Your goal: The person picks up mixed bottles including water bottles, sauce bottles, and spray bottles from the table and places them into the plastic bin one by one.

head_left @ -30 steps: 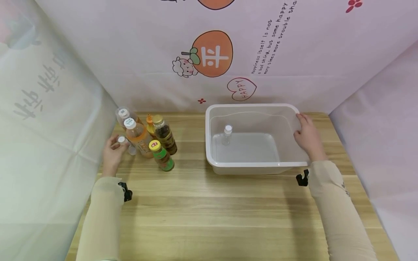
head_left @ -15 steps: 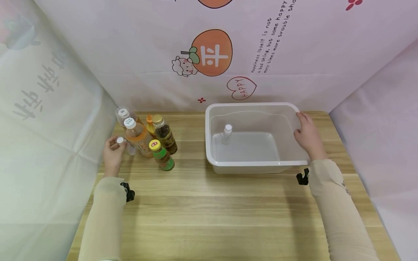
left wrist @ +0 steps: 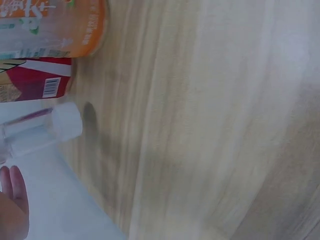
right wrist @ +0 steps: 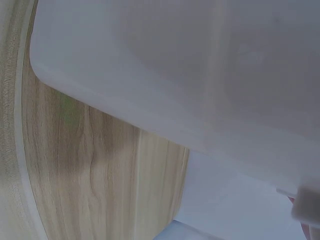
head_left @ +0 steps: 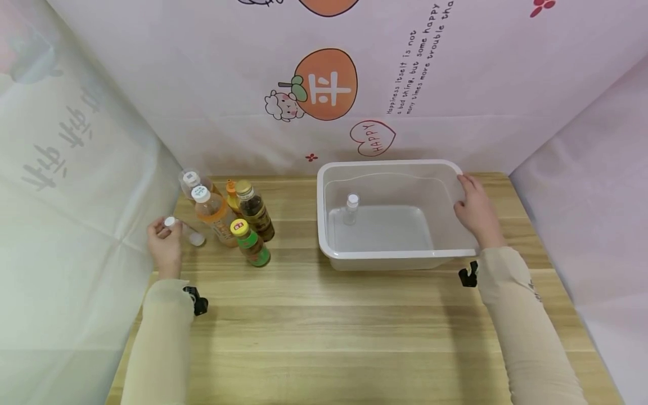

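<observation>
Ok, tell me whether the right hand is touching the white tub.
Touching: in the head view, the right hand grips the white tub over its rim, with no gap visible.

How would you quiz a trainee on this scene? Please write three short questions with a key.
1. True or false: the right hand grips the white rectangular plastic tub.
2. Which end of the small transparent white-capped bottle does the left hand pinch? A) the base; B) the capped end.
3. How many bottles are inside the tub?

Key: 1. True. 2. B. 3. One, a transparent bottle with a white cap.
</observation>
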